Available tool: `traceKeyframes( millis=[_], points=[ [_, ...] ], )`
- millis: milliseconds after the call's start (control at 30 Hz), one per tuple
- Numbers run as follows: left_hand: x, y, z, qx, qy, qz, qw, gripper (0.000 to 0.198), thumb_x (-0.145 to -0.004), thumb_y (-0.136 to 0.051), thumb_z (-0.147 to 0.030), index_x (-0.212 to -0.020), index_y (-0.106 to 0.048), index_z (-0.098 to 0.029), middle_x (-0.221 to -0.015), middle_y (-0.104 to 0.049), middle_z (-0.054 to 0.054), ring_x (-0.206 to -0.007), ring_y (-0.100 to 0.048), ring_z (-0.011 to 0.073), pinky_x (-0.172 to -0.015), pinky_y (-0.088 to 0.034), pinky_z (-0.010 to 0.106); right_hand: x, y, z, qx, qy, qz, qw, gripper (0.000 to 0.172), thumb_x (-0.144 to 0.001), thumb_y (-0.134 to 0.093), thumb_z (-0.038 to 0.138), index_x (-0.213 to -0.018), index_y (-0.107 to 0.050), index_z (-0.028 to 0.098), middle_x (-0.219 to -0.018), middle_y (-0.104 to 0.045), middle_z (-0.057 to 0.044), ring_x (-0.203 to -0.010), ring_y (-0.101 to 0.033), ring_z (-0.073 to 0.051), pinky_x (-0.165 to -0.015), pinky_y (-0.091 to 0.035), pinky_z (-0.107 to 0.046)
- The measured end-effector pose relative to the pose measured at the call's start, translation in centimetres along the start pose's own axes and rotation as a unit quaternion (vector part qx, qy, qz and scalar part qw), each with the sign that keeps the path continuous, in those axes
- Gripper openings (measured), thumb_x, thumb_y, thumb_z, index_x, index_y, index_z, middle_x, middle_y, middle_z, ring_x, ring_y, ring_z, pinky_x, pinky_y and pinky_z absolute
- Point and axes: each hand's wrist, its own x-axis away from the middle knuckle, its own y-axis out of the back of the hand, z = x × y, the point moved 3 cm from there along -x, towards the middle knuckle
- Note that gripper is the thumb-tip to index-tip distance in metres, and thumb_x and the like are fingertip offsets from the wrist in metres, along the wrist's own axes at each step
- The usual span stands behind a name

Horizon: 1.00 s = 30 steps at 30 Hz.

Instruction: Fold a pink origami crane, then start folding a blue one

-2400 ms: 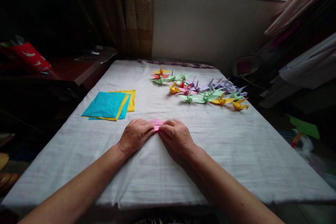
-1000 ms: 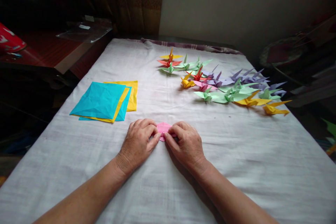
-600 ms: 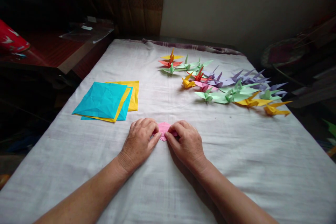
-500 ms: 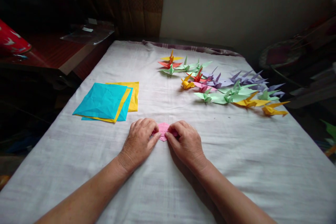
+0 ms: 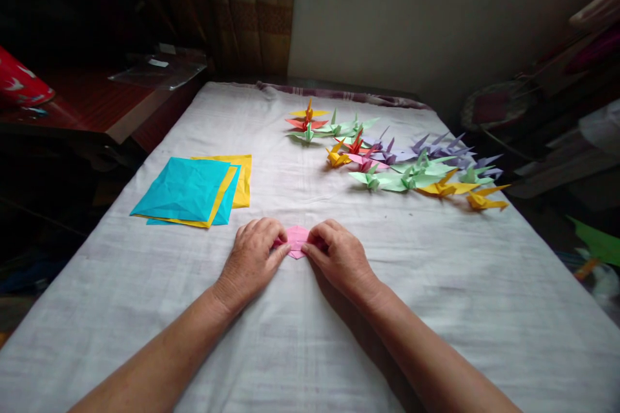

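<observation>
Head view. The left hand (image 5: pixel 252 259) and right hand (image 5: pixel 340 258) met over a small pink folded paper (image 5: pixel 296 241) that lay flat on a white cloth (image 5: pixel 310 342). Each hand's fingers were curled together, fingertips clamped on the paper's near edge, the left hand on its left side and the right hand on its right. Only the paper's middle and far point showed between them.

A red bag (image 5: pixel 19 82) lay far left of the paper and beyond it; its contents could not be told. A clear plastic sleeve (image 5: pixel 155 71) lay on a dark wooden side table (image 5: pixel 97 110), left of the paper and well beyond it.

The cloth covered the whole work surface under and around the paper. Beyond the paper stood a pale wall (image 5: pixel 387 13), with a brown curtain (image 5: pixel 252 13) just to the wall's left.

Left of the paper and a little beyond it lay a loose stack of sheets (image 5: pixel 186 190), blue on top with yellow edges showing beneath. Beyond the paper and to its right spread a cluster of folded cranes (image 5: pixel 387 164) in red, yellow, green, pink and purple, well apart from it. A green scrap (image 5: pixel 600 246) lay off the cloth, far right of the paper. Nothing lay between the paper and the hands.
</observation>
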Motion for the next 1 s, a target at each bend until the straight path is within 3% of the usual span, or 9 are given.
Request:
traceKeyframes(
  millis=[167,267,433,533,733,1000],
  points=[
    [-0.1,0.3,0.4,0.027,-0.009,0.012,1.000,0.009,-0.084,-0.062,-0.014,-0.083,-0.058,-0.022,-0.090,-0.065,-0.001,-0.087,-0.059,0.0192,-0.081,-0.043,0.035,0.3,0.5,-1.2,-0.042,0.060,0.000,0.997,0.011,-0.082,-0.067,0.012,-0.078,-0.062,0.021,-0.079,-0.059,0.001,-0.074,-0.057,-0.014,-0.066,-0.043,-0.024],
    [0.1,0.4,0.6,0.047,-0.034,0.013,0.998,0.010,-0.085,-0.059,-0.011,-0.085,-0.060,-0.021,-0.095,-0.066,0.000,-0.093,-0.060,0.0195,-0.085,-0.043,0.035,0.6,0.4,-1.5,-0.050,0.104,-0.036,0.993,0.008,-0.084,-0.065,0.014,-0.082,-0.064,0.021,-0.089,-0.063,-0.003,-0.081,-0.060,-0.017,-0.073,-0.047,-0.028],
    [1.0,1.2,0.0,0.014,-0.118,-0.041,0.992,0.027,-0.086,-0.053,-0.007,-0.098,-0.069,-0.024,-0.107,-0.066,0.003,-0.100,-0.058,0.0216,-0.089,-0.041,0.038,1.1,0.2,-1.2,-0.019,0.158,-0.086,0.983,0.007,-0.089,-0.061,0.016,-0.085,-0.064,0.021,-0.097,-0.067,-0.006,-0.091,-0.060,-0.021,-0.083,-0.048,-0.033],
    [1.6,1.6,-0.8,-0.029,-0.157,-0.059,0.985,0.028,-0.085,-0.057,-0.011,-0.101,-0.073,-0.028,-0.101,-0.066,0.003,-0.095,-0.057,0.0220,-0.086,-0.039,0.039,1.1,0.2,-1.0,0.008,0.150,-0.084,0.985,0.006,-0.089,-0.063,0.017,-0.085,-0.064,0.021,-0.093,-0.067,-0.006,-0.088,-0.059,-0.022,-0.080,-0.047,-0.033],
    [2.0,1.4,-2.3,-0.124,-0.190,-0.026,0.974,0.021,-0.088,-0.059,-0.022,-0.105,-0.072,-0.024,-0.082,-0.069,0.002,-0.081,-0.057,0.0221,-0.081,-0.037,0.041,1.3,0.5,-0.4,0.098,0.094,-0.082,0.987,0.008,-0.089,-0.063,0.023,-0.081,-0.064,0.020,-0.089,-0.064,-0.007,-0.085,-0.059,-0.022,-0.077,-0.046,-0.031],
    [1.8,0.9,-2.1,-0.140,-0.171,-0.035,0.975,0.033,-0.090,-0.057,-0.025,-0.121,-0.064,-0.020,-0.111,-0.071,0.006,-0.101,-0.060,0.0254,-0.090,-0.038,0.043,1.7,0.8,0.1,0.122,0.046,-0.054,0.990,0.016,-0.092,-0.058,0.023,-0.078,-0.063,0.020,-0.079,-0.062,-0.003,-0.069,-0.058,-0.016,-0.064,-0.039,-0.026]
  ],
)
